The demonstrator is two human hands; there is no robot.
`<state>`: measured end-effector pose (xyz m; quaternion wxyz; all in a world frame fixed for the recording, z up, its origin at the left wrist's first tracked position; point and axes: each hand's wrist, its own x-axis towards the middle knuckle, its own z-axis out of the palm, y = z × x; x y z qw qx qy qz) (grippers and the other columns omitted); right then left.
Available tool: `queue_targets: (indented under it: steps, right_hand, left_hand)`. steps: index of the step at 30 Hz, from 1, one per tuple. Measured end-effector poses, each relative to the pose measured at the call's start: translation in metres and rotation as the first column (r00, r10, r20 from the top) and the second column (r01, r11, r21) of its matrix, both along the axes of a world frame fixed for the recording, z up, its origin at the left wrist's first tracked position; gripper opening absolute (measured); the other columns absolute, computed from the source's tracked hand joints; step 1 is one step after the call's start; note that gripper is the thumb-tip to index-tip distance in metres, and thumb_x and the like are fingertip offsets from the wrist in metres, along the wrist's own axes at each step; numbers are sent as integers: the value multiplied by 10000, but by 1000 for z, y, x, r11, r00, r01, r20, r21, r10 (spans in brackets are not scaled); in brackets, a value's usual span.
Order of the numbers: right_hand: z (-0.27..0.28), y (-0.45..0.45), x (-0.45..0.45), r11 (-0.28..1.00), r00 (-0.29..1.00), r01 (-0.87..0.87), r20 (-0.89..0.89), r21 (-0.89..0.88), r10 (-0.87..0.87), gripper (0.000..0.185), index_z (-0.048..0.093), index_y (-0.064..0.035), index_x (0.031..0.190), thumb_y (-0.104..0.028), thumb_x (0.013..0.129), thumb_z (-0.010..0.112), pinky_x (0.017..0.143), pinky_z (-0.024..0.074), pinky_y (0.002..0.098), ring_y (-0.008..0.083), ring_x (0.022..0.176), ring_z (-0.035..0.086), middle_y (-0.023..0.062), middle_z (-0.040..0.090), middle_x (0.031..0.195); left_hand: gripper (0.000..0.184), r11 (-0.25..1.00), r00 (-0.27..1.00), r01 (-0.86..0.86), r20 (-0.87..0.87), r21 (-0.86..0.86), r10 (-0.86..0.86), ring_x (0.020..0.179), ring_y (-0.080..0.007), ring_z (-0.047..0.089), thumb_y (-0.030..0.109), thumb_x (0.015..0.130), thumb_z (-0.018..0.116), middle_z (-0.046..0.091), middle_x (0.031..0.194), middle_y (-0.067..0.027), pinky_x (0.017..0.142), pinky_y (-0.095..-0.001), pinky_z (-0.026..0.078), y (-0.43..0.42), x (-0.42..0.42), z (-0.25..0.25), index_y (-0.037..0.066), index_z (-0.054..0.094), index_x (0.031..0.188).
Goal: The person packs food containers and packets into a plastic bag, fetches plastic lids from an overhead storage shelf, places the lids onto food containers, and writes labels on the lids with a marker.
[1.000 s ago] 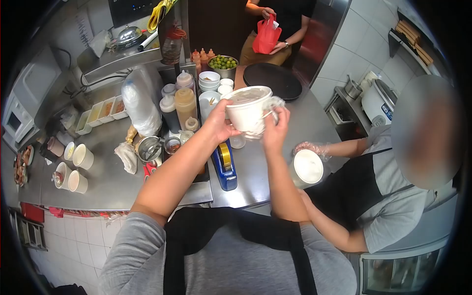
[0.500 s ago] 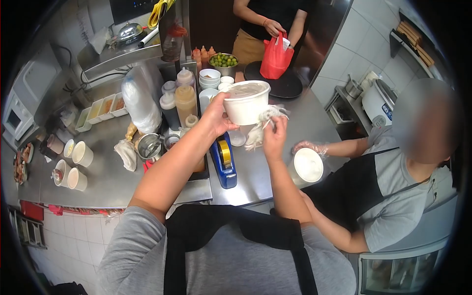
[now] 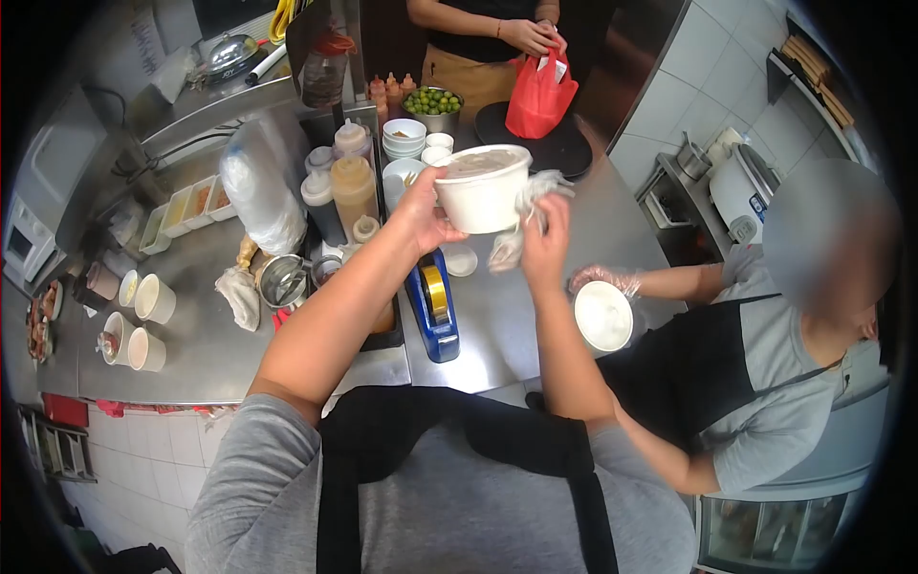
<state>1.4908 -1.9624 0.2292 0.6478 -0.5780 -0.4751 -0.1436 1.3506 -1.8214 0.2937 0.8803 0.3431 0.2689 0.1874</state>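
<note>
My left hand (image 3: 426, 212) grips a white lidded tub (image 3: 481, 203) by its left side, holding it tilted above the counter. The lid looks see-through, with something greyish under it. In my right hand (image 3: 546, 239) is a crumpled white cloth (image 3: 516, 230), pressed against the tub's right side. Below my hands stands a blue tape dispenser (image 3: 435, 320) with yellow tape. A round clear lid (image 3: 461, 260) lies on the counter beside it. To my right, a co-worker's gloved hand (image 3: 607, 280) is by another white tub (image 3: 603, 317) with white contents.
Sauce bottles (image 3: 353, 191), stacked bowls (image 3: 404, 139) and a bowl of green citrus (image 3: 432, 107) line the back. Across the counter a person handles a red bag (image 3: 541, 98) on a black round tray (image 3: 571, 153). Several white cups (image 3: 147, 349) stand at left.
My right hand and the cloth have shifted up along the tub's side. The person across has brought both hands together at the top of the red bag.
</note>
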Motion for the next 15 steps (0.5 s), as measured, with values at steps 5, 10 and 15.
queue_targets:
  steps: [5,10,15]
  right_hand:
    - [-92,-25,8,868,999,31,-22,-496,-48,355,578,-35,1128,-211,827,650,903,420,365,281,1031,526,150,555,1136]
    - [14,-14,17,872,140,-445,-947,202,290,596,473,-101,1276,-479,838,616,788,492,426,253,1017,547,157,545,1160]
    - [23,29,55,788,168,-605,-949,114,266,648,471,-100,1243,-570,812,588,651,525,394,238,850,611,157,571,1114]
  left_hand:
    - [615,995,999,-3,43,97,-1,1095,-392,524,457,835,511,404,1286,-207,794,-537,489,19,6,16,112,368,1324]
    - [612,927,995,43,-96,374,-7,1132,-296,487,452,846,517,420,1325,-132,799,-492,441,9,24,19,182,324,1361]
    - [696,867,982,145,-176,476,-67,1133,-255,510,430,858,551,455,1310,-132,876,-498,434,9,46,16,191,238,1432]
